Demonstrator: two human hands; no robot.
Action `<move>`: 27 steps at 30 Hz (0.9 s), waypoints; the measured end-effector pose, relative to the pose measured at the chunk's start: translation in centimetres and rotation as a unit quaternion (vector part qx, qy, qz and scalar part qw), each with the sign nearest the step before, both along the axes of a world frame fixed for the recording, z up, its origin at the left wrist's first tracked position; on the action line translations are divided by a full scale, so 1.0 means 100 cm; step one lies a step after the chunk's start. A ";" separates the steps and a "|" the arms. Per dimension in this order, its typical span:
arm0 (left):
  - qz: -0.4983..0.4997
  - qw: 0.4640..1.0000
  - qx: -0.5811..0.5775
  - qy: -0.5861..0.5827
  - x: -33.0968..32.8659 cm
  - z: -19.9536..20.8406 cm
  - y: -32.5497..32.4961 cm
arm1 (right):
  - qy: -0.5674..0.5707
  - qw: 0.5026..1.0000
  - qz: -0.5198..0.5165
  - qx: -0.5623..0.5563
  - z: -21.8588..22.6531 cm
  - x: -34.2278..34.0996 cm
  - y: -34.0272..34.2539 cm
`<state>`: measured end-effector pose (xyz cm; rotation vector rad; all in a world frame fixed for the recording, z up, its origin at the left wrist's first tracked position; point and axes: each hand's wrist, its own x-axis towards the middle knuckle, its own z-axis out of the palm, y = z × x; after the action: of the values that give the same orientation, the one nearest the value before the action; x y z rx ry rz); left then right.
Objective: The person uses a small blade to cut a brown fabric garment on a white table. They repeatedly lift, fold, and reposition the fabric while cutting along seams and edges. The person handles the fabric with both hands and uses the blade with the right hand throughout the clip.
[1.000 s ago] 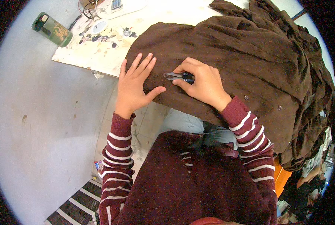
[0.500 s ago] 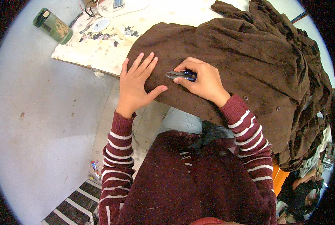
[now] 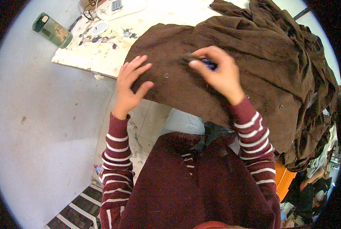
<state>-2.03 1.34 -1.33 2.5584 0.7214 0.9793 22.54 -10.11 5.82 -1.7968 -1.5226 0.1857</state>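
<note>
A brown garment (image 3: 250,61) lies spread over the table, its near edge hanging toward my lap. My left hand (image 3: 129,82) is at the garment's left edge, fingers apart and holding nothing. In my right hand (image 3: 222,74) is a pair of thread snips (image 3: 208,63) with blue handles, its dark blades blurred and pointing left just over the cloth. Between my hands a small round button (image 3: 166,75) shows on the fabric. Another button (image 3: 281,107) sits farther right, and one more lies close to my right wrist.
A pale, stained table (image 3: 78,57) holds dark scraps and a round white disc (image 3: 100,28). At its left corner is a green bottle (image 3: 52,30). The garment bunches in folds at right, above an orange crate (image 3: 284,179). Another person (image 3: 311,194) is at the lower right.
My right hand has lifted up and to the right with the thread snips, uncovering the button. My left hand has shifted slightly left and down.
</note>
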 end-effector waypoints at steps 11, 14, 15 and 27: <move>0.153 0.743 -0.521 -0.391 -0.044 -0.029 -0.047 | -0.029 0.850 -0.520 0.081 0.004 0.119 -0.284; 0.134 0.753 -0.526 -0.372 -0.031 -0.029 -0.056 | 0.064 0.861 -0.499 0.076 -0.018 0.126 -0.315; 0.124 0.774 -0.495 -0.376 -0.029 -0.029 -0.057 | 0.042 0.877 -0.474 0.074 -0.020 0.130 -0.323; 0.108 0.760 -0.555 -0.320 -0.042 -0.041 -0.082 | 0.033 0.876 -0.455 0.158 -0.026 0.143 -0.353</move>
<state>-6.28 -6.84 -5.48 1.0332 0.9706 0.9572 36.88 -45.38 3.19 -1.9986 -0.4858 -0.4355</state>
